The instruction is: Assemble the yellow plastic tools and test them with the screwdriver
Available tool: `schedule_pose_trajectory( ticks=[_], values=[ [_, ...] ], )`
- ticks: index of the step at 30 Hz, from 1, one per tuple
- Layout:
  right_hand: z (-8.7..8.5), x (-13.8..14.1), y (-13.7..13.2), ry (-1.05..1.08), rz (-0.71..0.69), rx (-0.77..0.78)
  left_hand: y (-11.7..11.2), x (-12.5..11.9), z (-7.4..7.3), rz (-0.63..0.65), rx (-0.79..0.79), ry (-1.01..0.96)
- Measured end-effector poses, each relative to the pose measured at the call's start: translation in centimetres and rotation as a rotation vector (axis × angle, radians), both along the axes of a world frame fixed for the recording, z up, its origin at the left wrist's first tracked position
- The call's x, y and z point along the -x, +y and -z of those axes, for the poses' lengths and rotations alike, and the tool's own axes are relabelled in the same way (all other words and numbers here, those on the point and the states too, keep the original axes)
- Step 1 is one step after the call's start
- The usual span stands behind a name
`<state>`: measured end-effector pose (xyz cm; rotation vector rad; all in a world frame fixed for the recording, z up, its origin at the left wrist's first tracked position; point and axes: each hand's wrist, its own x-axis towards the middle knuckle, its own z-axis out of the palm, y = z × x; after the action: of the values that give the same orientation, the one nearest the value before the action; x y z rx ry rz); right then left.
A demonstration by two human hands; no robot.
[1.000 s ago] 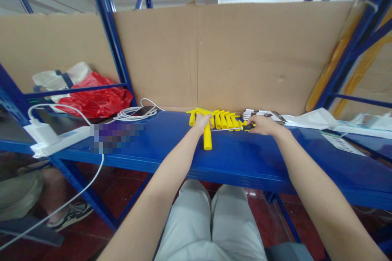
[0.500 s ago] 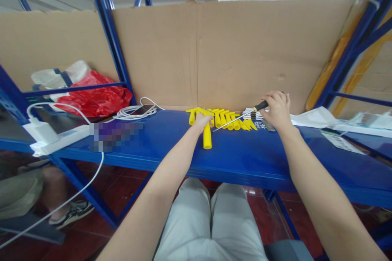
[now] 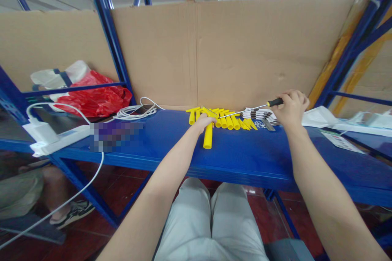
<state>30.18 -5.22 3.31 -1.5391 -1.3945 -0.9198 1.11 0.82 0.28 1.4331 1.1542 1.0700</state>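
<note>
My left hand (image 3: 204, 121) is closed around the top of a yellow plastic tube (image 3: 208, 138) that lies on the blue shelf (image 3: 245, 157) pointing toward me. Behind it a row of several more yellow tubes (image 3: 226, 119) lies against the cardboard wall. My right hand (image 3: 290, 108) grips the black and yellow handle of a screwdriver (image 3: 257, 107), lifted above the shelf. Its thin metal shaft points left, with the tip over the yellow row near my left hand.
A stack of small printed cards (image 3: 260, 114) lies under the screwdriver. White paper and packets (image 3: 321, 117) are on the right. Coiled white cable (image 3: 134, 111), a red bag (image 3: 94, 98) and a white power strip with charger (image 3: 52, 136) sit left. Another person's leg and shoe (image 3: 72, 212) show below.
My right hand picked the screwdriver up off the shelf, raised it and drew it rightward. The shaft now lies nearly level. My left hand stayed on the yellow tube.
</note>
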Motion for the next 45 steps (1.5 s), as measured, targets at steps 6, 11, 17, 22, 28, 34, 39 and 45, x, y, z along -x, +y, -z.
schedule_pose_trajectory(
  ticks=[6, 11, 17, 22, 28, 34, 39, 45],
  values=[
    [0.35, -0.30, 0.57, 0.007, 0.032, -0.030, 0.00, -0.17, 0.02, 0.007, 0.009, 0.034],
    [0.56, -0.10, 0.61, -0.016, 0.045, -0.028, -0.02, -0.37, -0.04, 0.007, 0.018, 0.048],
    [0.83, -0.19, 0.91, -0.002, 0.058, -0.017, -0.15, -0.53, -0.07, 0.001, 0.028, 0.068],
    [0.94, -0.27, 0.99, 0.017, 0.052, -0.007, -0.28, -0.61, -0.12, -0.008, 0.026, 0.080],
    [0.94, -0.22, 0.96, 0.030, 0.049, 0.008, -0.51, -0.63, -0.34, -0.008, 0.019, 0.079],
    [0.95, -0.18, 0.92, 0.019, 0.060, 0.014, -0.70, -0.65, -0.47, -0.017, 0.004, 0.061],
    [0.95, -0.14, 0.92, 0.019, 0.073, 0.012, -0.46, -0.61, -0.33, -0.028, 0.002, 0.048],
    [0.85, 0.01, 0.84, 0.034, 0.073, 0.014, -0.33, -0.60, -0.21, -0.041, -0.004, 0.036]
  ],
)
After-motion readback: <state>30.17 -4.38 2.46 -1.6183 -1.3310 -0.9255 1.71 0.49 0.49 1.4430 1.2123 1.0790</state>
